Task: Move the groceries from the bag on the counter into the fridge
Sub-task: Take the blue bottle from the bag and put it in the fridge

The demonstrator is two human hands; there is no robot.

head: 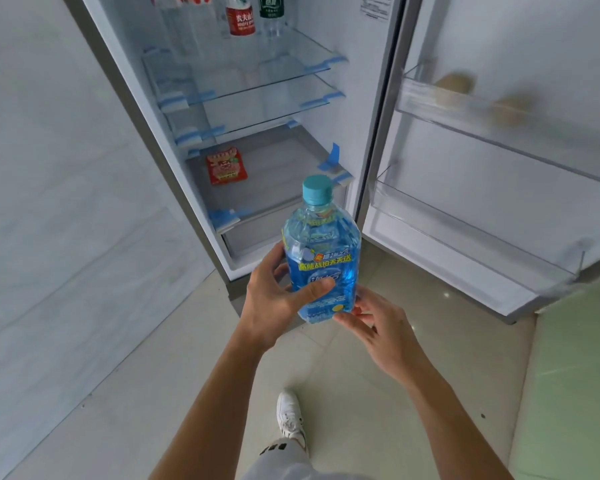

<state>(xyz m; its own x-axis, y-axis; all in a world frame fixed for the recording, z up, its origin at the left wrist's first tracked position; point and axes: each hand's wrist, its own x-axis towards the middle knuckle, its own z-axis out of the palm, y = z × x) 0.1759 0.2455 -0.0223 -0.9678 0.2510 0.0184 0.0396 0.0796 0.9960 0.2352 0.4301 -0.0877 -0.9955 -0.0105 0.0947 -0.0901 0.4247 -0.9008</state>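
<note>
Here left hand [274, 299] grips blue bottle [321, 258]; right hand [378, 323] fingers loose, touching base; door-shelf items [454, 86] blurred.

The person wears a white sneaker [289, 415] and pale trousers [290, 460].

The open fridge [361, 98] carries a red snack packet [226, 166] lying flat on its lowest shelf [284, 174], a grey panel over a drawer [253, 240]. Well above the packet, on the top glass shelf [302, 53], a red-labelled water bottle [239, 20] and a green-labelled bottle [272, 12] stand side by side. To the right of the packet, the upper door bin [447, 112] holds two blurred tan lumps [454, 85]. Below the packet, the tiled floor [354, 410] bears a white shoe [290, 415].
</note>
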